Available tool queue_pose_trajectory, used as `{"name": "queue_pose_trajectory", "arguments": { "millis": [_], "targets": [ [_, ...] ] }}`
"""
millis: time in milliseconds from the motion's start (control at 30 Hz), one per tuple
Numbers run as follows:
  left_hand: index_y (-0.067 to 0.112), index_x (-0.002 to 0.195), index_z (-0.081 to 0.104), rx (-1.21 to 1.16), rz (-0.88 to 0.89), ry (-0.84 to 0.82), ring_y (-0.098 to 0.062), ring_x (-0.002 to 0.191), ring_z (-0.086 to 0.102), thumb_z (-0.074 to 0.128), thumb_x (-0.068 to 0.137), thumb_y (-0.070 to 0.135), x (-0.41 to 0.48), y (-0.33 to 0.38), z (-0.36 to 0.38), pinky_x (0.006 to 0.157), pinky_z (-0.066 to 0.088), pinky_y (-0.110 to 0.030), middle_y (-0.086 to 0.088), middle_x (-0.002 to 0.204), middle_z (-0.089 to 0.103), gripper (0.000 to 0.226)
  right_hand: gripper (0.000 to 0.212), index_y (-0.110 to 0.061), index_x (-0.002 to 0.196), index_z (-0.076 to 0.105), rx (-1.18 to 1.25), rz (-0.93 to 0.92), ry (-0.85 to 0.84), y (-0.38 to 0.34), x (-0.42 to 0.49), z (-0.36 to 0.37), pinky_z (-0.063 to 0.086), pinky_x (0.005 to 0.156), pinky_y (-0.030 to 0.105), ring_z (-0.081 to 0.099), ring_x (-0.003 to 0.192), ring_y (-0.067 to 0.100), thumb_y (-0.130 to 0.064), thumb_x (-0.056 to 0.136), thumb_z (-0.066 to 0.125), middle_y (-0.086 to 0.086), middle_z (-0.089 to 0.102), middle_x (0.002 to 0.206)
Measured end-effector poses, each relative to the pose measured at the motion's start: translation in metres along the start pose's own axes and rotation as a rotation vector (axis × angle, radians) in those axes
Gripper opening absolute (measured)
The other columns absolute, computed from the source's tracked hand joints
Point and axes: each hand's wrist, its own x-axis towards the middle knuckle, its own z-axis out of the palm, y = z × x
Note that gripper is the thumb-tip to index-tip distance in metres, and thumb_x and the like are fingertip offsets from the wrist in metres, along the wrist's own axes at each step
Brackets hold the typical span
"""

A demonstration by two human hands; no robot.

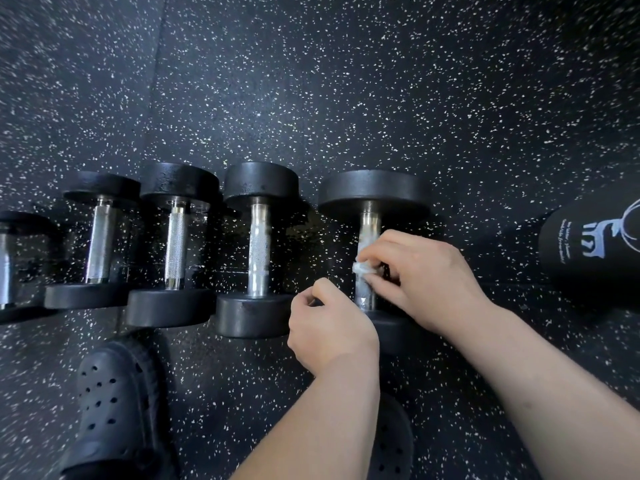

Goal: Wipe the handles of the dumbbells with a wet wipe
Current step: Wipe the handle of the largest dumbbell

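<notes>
- On the speckled rubber floor [346, 81], head view: five dumbbells [261, 181] lie side by side with their bars pointing away from the person. The leftmost is cut by the frame edge.
- The rightmost dumbbell [374, 188] is the one in work. A wet wipe [363, 269] is bunched against the middle of its steel handle [370, 221].
- Right hand [426, 282]: thumb and fingertips are curled in, pinching the wipe onto the bar.
- Left hand [329, 327]: it sits just beside that dumbbell's near head, fingers curled with the tips tucked under. Cannot tell whether it holds anything.
- Handling, my reading: the dumbbell is heavy and rigid, and its round heads may let it roll. Better left on the floor and steadied at a head.
- The bar looks knurled mid-length and smooth at the collars, likely slick once wet.
- The wipe is light, limp and soft, and may snag on the knurling. Wrap it round the bar and grip through it.
- Also present: a dark perforated clog [114, 403] near left, and a black bottle [588, 258] at right.
</notes>
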Motion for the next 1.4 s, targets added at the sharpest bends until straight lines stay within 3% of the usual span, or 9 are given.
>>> {"name": "queue_pose_trajectory", "arguments": {
  "millis": [200,433,600,733,867,1067,1200,1333,1400],
  "targets": [
    [0.022,0.093,0.071,-0.002,0.012,0.008,-0.027,0.093,0.062,0.041,0.095,0.042,0.003,0.0,-0.001,0.076,0.046,-0.04,0.002,0.083,0.069,0.036,0.008,-0.034,0.087,0.067,0.021,0.133,-0.026,0.004,-0.004,-0.001,0.052,0.062,0.03,0.054,0.066,0.004,-0.034,0.084,0.075,-0.018,0.062,0.089],
    [0.019,0.093,0.071,0.029,0.025,0.001,-0.028,0.092,0.061,0.041,0.096,0.042,0.002,0.001,-0.001,0.081,0.048,-0.041,0.001,0.084,0.069,0.038,0.023,-0.031,0.079,0.072,0.385,0.47,-0.051,0.012,-0.009,0.012,0.06,0.077,0.028,0.069,0.072,0.002,-0.011,0.078,0.084,-0.017,0.074,0.076],
    [0.019,0.093,0.071,0.016,0.017,0.007,-0.026,0.091,0.061,0.041,0.096,0.042,0.002,0.001,-0.001,0.08,0.048,-0.041,0.001,0.083,0.069,0.038,0.042,-0.027,0.107,0.071,0.678,0.673,-0.062,0.012,-0.007,0.024,0.057,0.079,0.026,0.073,0.076,0.005,0.0,0.078,0.084,-0.008,0.08,0.084],
    [0.02,0.092,0.071,0.017,0.02,0.005,-0.025,0.091,0.061,0.041,0.096,0.043,0.002,0.001,-0.001,0.081,0.049,-0.041,0.002,0.085,0.069,0.038,0.023,-0.018,0.101,0.081,0.779,0.765,-0.121,0.018,-0.008,0.026,0.061,0.085,0.03,0.077,0.085,0.012,-0.004,0.083,0.086,-0.004,0.082,0.087],
    [0.02,0.09,0.07,0.027,0.019,-0.001,-0.026,0.09,0.061,0.041,0.096,0.042,0.001,0.001,-0.001,0.081,0.049,-0.042,0.002,0.083,0.068,0.037,0.019,-0.002,0.102,0.08,1.138,0.961,-0.181,0.006,0.002,0.022,0.064,0.084,0.026,0.077,0.087,0.015,0.003,0.098,0.063,0.01,0.081,0.1],
    [0.017,0.093,0.071,0.027,0.019,-0.004,-0.028,0.095,0.062,0.039,0.095,0.042,0.003,0.0,-0.001,0.08,0.05,-0.042,0.0,0.085,0.07,0.041,0.035,0.007,0.118,0.068,1.491,1.174,-0.281,0.009,0.022,0.023,0.064,0.077,0.039,0.079,0.099,0.035,-0.012,0.104,0.041,0.025,0.077,0.112],
    [0.016,0.095,0.071,0.032,0.02,-0.001,-0.027,0.093,0.06,0.04,0.096,0.042,0.002,0.001,0.0,0.083,0.05,-0.043,-0.001,0.086,0.07,0.041,0.045,0.008,0.121,0.067,1.344,1.212,-0.245,0.022,0.015,0.028,0.064,0.078,0.041,0.075,0.105,0.038,-0.028,0.108,0.042,0.027,0.076,0.113],
    [0.014,0.093,0.07,0.028,0.027,-0.001,-0.028,0.092,0.059,0.04,0.096,0.04,0.002,0.0,0.0,0.078,0.047,-0.041,-0.002,0.084,0.069,0.04,0.066,-0.001,0.125,0.07,1.308,1.127,-0.405,0.019,0.021,0.031,0.053,0.104,0.042,0.071,0.117,0.038,-0.05,0.11,0.029,0.021,0.077,0.117],
    [0.014,0.09,0.068,0.03,0.028,0.0,-0.029,0.095,0.06,0.04,0.095,0.04,0.002,0.0,0.0,0.079,0.047,-0.042,-0.002,0.084,0.069,0.039,0.073,-0.004,0.128,0.068,1.342,1.112,-0.452,0.012,0.029,0.031,0.053,0.092,0.038,0.077,0.097,0.029,-0.056,0.109,0.021,0.02,0.078,0.114]
  ]
}}
